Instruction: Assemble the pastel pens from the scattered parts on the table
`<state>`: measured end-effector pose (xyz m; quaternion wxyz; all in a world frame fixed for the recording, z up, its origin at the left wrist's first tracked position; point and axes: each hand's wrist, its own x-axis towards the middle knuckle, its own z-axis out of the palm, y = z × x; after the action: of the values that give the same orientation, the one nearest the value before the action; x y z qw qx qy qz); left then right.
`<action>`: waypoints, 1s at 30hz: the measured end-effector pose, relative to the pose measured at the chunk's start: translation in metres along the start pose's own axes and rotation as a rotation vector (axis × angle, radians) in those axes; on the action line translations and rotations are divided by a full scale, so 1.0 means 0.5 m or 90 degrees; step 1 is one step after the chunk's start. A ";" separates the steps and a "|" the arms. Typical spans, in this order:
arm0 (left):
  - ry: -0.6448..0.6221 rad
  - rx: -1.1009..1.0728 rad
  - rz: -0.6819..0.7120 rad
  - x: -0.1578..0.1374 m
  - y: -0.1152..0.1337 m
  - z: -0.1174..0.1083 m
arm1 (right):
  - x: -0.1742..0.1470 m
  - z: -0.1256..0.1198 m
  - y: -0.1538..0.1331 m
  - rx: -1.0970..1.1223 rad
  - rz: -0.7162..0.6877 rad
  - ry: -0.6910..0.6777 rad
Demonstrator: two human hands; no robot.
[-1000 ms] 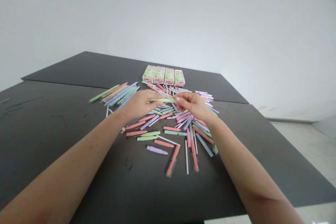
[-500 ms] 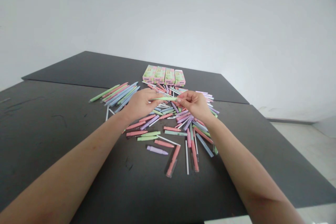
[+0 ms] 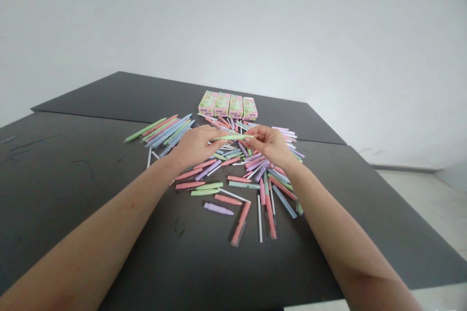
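Observation:
Between my hands a light green pen (image 3: 233,137) is held level above the scattered pen parts. My left hand (image 3: 199,143) pinches its left end between thumb and fingers. At the other end, my right hand (image 3: 269,143) closes its thumb and fingertips around the tip. Below lie loose red, green, purple and blue barrels, among them a purple barrel (image 3: 219,208) and a red barrel with a clear cap (image 3: 241,223). Thin white refill tubes (image 3: 260,218) are mixed in. Left of my left hand, a bundle of whole-looking pens (image 3: 160,131) lies side by side.
Several pink and green boxes (image 3: 228,105) stand in a row behind the pile. The dark tabletop (image 3: 73,165) has a seam near the back. A pale wall (image 3: 233,24) rises behind it, and a white edge shows at the bottom right.
My right fingers have shifted slightly along the green pen, and more of its right end now shows. My left hand has stayed nearly in place. The items on the table have not moved.

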<state>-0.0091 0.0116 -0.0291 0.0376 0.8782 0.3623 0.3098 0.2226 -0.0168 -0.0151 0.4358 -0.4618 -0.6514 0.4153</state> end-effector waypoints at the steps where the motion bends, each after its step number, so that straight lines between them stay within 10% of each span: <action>1: -0.007 0.006 0.004 0.000 -0.001 0.002 | 0.000 0.000 0.003 -0.002 0.002 0.000; 11: 0.015 0.012 -0.001 0.001 -0.012 0.012 | 0.004 0.020 0.016 -0.004 -0.010 0.038; 20: -0.037 0.173 -0.314 -0.004 -0.117 0.006 | 0.013 0.018 0.031 -0.003 0.006 0.076; 30: -0.026 0.295 -0.435 -0.036 -0.138 -0.005 | 0.009 0.024 0.046 -0.096 0.024 -0.009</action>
<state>-0.0628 0.0497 -0.0563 -0.0534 0.6988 0.6922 0.1723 0.2158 -0.0089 -0.0391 0.3872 -0.5027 -0.6749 0.3767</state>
